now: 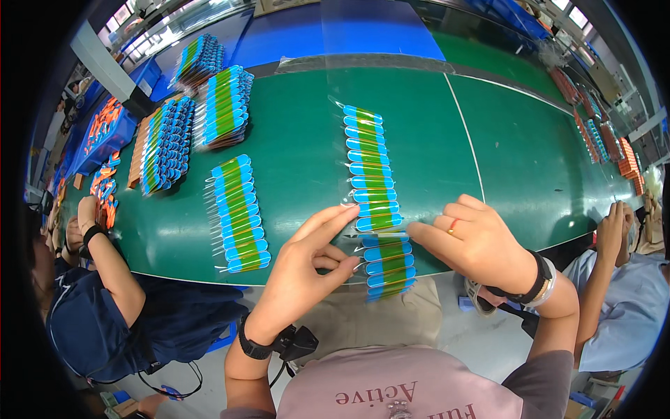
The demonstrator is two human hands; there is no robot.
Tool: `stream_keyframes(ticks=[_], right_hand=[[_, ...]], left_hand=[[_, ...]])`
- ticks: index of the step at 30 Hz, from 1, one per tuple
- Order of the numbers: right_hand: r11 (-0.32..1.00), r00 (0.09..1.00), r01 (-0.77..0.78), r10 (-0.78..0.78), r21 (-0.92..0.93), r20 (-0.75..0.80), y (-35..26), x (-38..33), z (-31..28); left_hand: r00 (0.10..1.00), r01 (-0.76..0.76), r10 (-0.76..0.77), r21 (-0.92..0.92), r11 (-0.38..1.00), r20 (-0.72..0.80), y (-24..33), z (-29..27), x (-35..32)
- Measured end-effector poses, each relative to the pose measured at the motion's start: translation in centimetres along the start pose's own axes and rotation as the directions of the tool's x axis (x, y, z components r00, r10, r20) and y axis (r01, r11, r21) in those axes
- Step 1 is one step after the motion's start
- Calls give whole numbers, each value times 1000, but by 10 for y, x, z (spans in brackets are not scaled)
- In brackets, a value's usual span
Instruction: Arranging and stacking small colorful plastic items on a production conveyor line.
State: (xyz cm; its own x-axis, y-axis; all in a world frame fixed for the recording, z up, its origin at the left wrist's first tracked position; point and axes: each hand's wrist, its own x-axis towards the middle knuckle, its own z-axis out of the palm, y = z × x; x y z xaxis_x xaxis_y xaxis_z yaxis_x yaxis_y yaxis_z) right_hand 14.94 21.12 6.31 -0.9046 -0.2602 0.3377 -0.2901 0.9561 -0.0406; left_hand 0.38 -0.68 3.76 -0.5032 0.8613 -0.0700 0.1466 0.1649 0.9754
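Note:
A long row of blue and green round-ended pieces, joined in clear film, lies in front of me on the green table. Thin pale loops stick out along its left side. Its near part bends at a crease and hangs over the table's front edge. My left hand is at the row's left side, index fingertip above the crease and thumb below it, the other fingers curled. From the right, my right hand holds the row's edge by the crease; its index finger is bent there and its thumb is hidden.
Another such row lies to the left. Behind it stand stacks of rows. A blue bin of orange pieces is at far left. Co-workers' hands work on the left, others on the right. A white line crosses the green table.

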Motion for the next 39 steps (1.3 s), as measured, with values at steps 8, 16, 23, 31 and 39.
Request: stream_keyframes(ticks=[8,16,23,31,39], right_hand=[[995,997,72,-72,70,-10,0,5,6],[993,999,44,-46,108,11,-3,11,8],[997,971,-39,22,65,239,5,18,1],[656,905,-389,404,647,133,32,41,15],[811,928,-367,291,455,231,40,26,25]], left_hand=[[1000,20,-20,-50,999,-10,-4,1,-2],[999,31,-31,-67,997,-9,-3,1,-2],[999,14,-17,-87,996,-30,0,-7,-9],[955,163,-166,33,986,248,12,7,-1],[884,-463,433,202,863,177,14,-55,-39]])
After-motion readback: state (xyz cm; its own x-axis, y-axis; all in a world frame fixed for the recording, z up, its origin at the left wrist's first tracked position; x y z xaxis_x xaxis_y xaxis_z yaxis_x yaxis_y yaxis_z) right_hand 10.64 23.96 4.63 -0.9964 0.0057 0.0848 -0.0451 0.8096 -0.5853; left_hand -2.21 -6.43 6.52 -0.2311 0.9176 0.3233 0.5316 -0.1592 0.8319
